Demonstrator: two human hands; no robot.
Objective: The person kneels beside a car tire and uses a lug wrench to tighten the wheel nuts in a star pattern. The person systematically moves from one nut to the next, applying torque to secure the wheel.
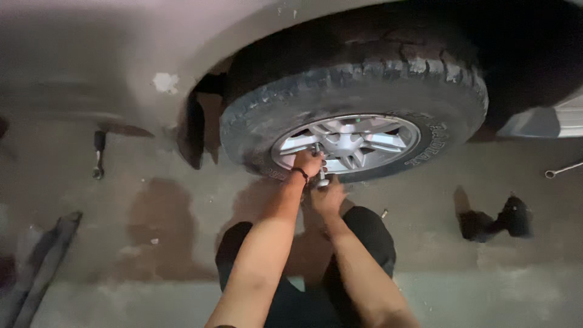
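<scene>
Both hands, left hand (308, 161) and right hand (327, 195), close their grip on the wrench (320, 173) at the wheel (346, 143); keeping it square on the nut looks wise.

head view: from above | faces down and forward | wheel (346, 143) near, concrete floor (152, 243) around

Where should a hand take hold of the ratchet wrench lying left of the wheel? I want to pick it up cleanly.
Take the ratchet wrench by its dark handle, the upper, thicker end, closing the grip across it from above. It lies flat on the concrete floor, lengthwise toward the car, apart from other things, with its narrower metal head at the near end. Both the left hand and the right hand are at the wheel.
</scene>
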